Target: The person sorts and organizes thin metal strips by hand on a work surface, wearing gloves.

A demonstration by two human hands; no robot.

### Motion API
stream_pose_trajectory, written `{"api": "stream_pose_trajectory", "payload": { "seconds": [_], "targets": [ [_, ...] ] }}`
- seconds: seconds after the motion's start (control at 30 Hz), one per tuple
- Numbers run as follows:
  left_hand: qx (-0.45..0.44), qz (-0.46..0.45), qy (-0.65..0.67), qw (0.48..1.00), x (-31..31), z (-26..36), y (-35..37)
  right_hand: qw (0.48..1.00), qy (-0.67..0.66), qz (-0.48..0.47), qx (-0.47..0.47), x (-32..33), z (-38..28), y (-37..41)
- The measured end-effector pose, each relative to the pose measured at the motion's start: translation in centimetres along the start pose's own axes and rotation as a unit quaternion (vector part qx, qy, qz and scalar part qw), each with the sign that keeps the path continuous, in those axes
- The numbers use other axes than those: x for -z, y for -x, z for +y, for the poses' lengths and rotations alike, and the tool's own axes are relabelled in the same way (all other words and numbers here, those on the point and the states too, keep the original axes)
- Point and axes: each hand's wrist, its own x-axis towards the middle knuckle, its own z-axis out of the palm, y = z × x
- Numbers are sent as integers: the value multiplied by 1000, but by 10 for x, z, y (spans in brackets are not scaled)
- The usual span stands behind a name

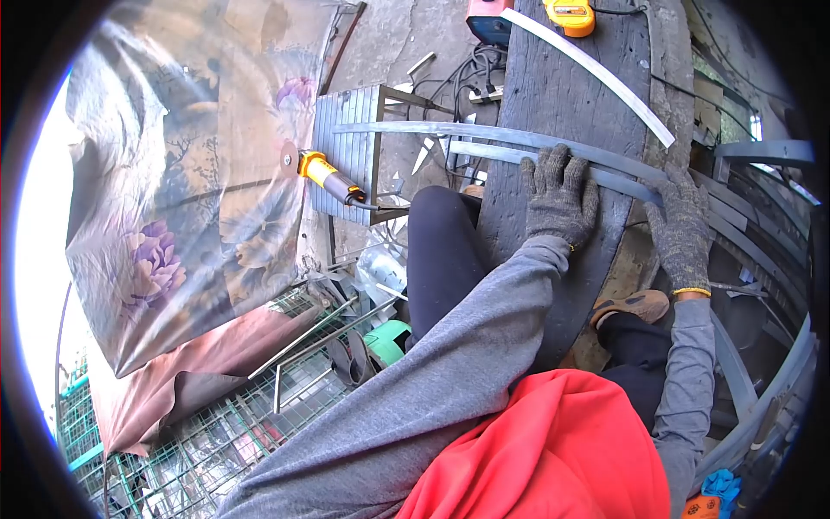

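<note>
Both hands wear dark knit gloves. My left hand (560,197) lies on the dark wooden plank (566,108), its fingers spread across the lower, shorter metal strip (497,152) and reaching the upper, longer strip (415,128). My right hand (681,225) is closed around the right ends of the two strips, beyond the plank's right edge; its palm side is hidden. Both strips are slightly curved and run side by side. The longer one reaches left onto a ribbed metal stand (346,156).
A yellow angle grinder (330,177) rests on the stand. A pale curved strip (596,65) and a yellow tape measure (571,16) lie on the plank. More metal strips (752,246) are at right. A floral sheet (186,173) hangs left, above wire mesh (207,450).
</note>
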Motion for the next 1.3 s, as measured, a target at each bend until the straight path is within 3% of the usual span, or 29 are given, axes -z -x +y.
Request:
{"api": "stream_pose_trajectory", "payload": {
  "seconds": [0.6,0.7,1.3],
  "targets": [
    [2,1,17,1000,1,-1,0,1000,14,15,-2,3,-5,-2],
    [4,-2,16,1000,2,0,0,999,20,-34,-26,6,-6,-3],
    [6,-6,14,1000,3,1,-1,1000,13,8,-14,4,-7,-2]
  ]
}}
